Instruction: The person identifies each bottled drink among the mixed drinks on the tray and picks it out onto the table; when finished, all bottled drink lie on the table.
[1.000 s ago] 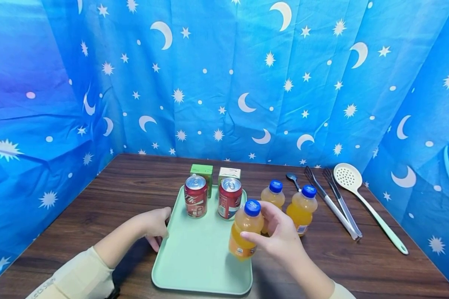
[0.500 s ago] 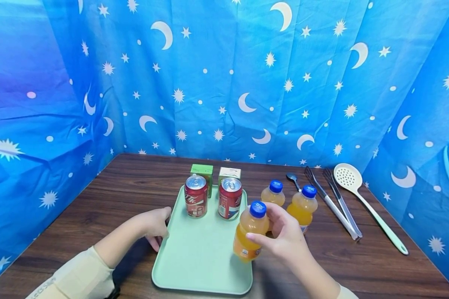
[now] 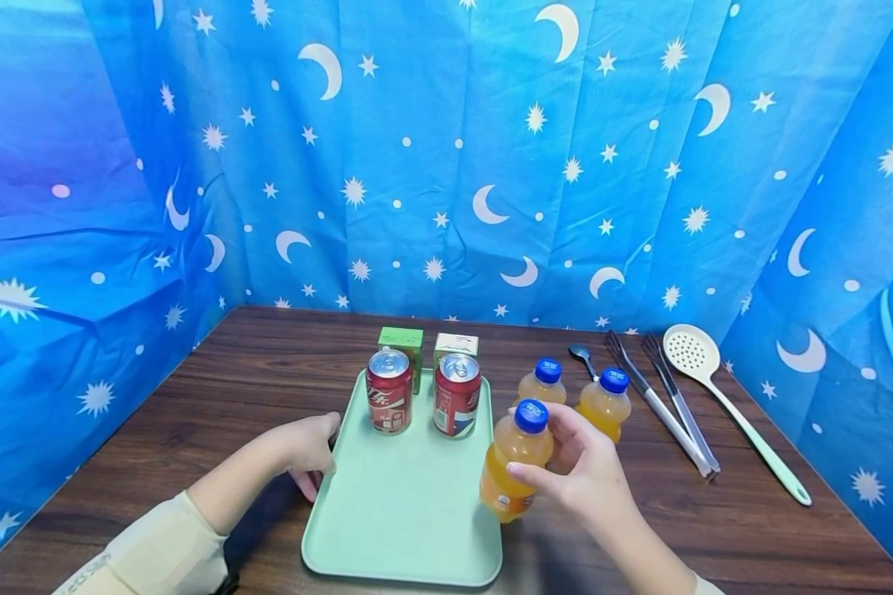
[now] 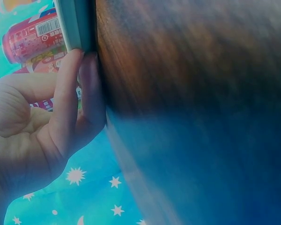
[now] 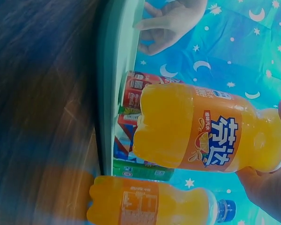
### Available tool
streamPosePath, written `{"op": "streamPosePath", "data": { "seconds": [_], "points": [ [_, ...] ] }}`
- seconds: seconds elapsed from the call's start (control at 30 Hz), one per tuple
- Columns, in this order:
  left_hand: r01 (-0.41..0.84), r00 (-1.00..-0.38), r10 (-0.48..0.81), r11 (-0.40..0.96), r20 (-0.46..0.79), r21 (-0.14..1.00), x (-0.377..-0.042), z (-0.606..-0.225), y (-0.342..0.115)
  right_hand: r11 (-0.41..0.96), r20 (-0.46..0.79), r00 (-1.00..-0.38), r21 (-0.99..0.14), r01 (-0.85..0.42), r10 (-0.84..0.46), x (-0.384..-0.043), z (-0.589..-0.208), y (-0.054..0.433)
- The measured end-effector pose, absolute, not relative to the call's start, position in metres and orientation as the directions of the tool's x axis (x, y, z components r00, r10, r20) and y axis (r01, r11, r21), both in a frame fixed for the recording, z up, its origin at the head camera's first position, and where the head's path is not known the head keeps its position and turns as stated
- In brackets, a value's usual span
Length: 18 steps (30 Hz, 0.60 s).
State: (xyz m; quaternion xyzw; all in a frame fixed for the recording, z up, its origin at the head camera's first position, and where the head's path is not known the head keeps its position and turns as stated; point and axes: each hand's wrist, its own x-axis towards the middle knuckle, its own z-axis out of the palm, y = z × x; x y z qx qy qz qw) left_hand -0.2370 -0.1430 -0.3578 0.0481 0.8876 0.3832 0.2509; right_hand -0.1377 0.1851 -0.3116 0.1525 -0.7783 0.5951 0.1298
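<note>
My right hand (image 3: 584,471) grips an orange soda bottle (image 3: 512,467) with a blue cap, thumb on the near side. Held slightly tilted, the bottle overlaps the right rim of the pale green tray (image 3: 402,521) in the head view. Its orange label (image 5: 215,133) faces the right wrist camera. At the tray's left edge, my left hand (image 3: 312,450) holds the rim (image 4: 75,26) with its fingertips. Two red soda cans, a left one (image 3: 389,392) and a right one (image 3: 457,397), stand on the tray's far end.
Behind the cans are a green carton (image 3: 402,337) and a white-topped carton (image 3: 457,343). Two more orange soda bottles (image 3: 542,384) (image 3: 606,405) stand right of the tray. Farther right lie a dark spoon (image 3: 582,354), tongs (image 3: 670,413) and a skimmer (image 3: 737,421).
My right hand has moved right with the bottle, from over the tray toward and across its right rim. The left hand, tray and cans have stayed in place.
</note>
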Motion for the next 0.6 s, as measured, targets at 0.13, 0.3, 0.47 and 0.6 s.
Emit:
{"op": "streamPosePath", "data": {
  "seconds": [0.13, 0.3, 0.47, 0.6],
  "points": [
    [-0.11, -0.867, 0.277, 0.705, -0.415, 0.701, -0.238, -0.358, -0.143, 0.232, 0.39, -0.917, -0.888, -0.398, -0.082, -0.137, -0.313, 0.189],
    [-0.116, -0.862, 0.278, 0.705, -0.424, 0.699, -0.239, -0.359, -0.144, 0.233, 0.368, -0.928, -0.899, -0.371, -0.057, -0.136, -0.314, 0.191],
    [-0.114, -0.863, 0.275, 0.711, -0.423, 0.694, -0.239, -0.36, -0.144, 0.255, 0.365, -0.931, -0.897, -0.361, -0.034, -0.136, -0.317, 0.195],
    [-0.111, -0.869, 0.27, 0.711, -0.415, 0.695, -0.24, -0.361, -0.144, 0.255, 0.383, -0.923, -0.89, -0.379, -0.035, -0.137, -0.319, 0.198]
  ]
}}
